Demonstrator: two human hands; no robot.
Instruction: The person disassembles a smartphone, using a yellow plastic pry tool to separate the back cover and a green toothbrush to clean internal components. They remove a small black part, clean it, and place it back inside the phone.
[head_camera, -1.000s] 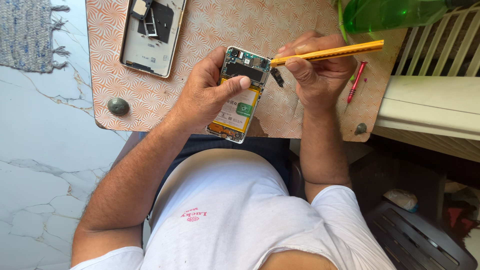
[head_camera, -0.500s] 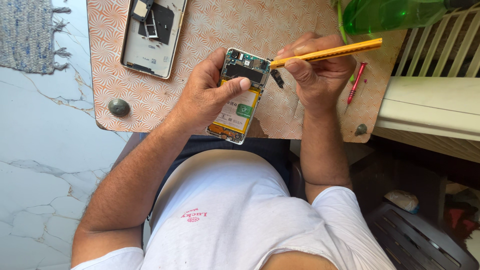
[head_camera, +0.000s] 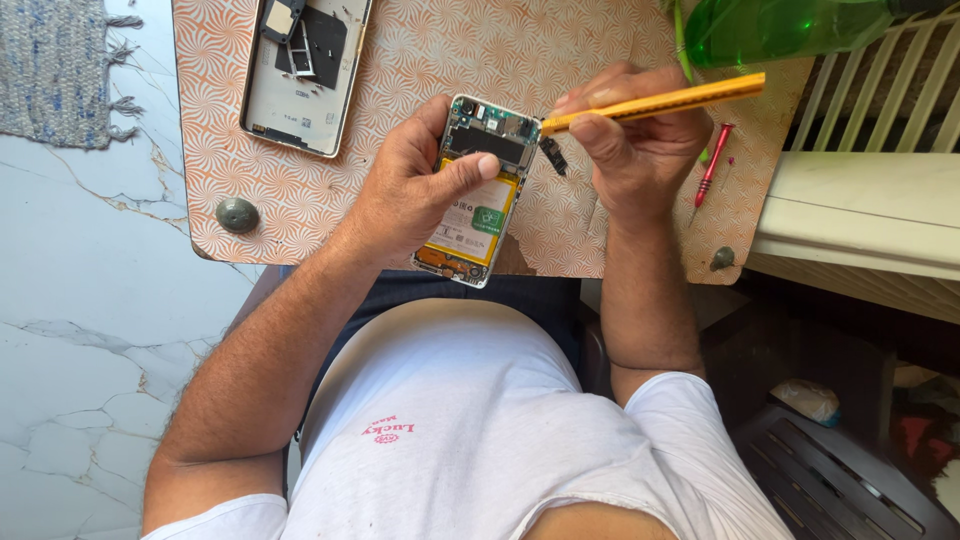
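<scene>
Two hands work over the near edge of the desk. The left hand (head_camera: 415, 190) grips an opened smartphone with its back removed, green circuit board and yellow-labelled battery showing (head_camera: 480, 195), thumb pressed across the battery, the lower end of the phone hanging past the near edge. The right hand (head_camera: 630, 150) is closed around a long yellow screwdriver (head_camera: 655, 103), whose tip meets the phone's upper right corner; a small black part (head_camera: 552, 155) hangs just beside that corner. A thin red screwdriver (head_camera: 710, 165) lies just right of the right hand, near the desk's right edge. The orange swirl-patterned desk (head_camera: 440, 50) carries a detached pale phone back cover holding dark loose parts (head_camera: 305, 75) toward its far left corner. A translucent green plastic bottle (head_camera: 780, 30) lies at the far right corner.
</scene>
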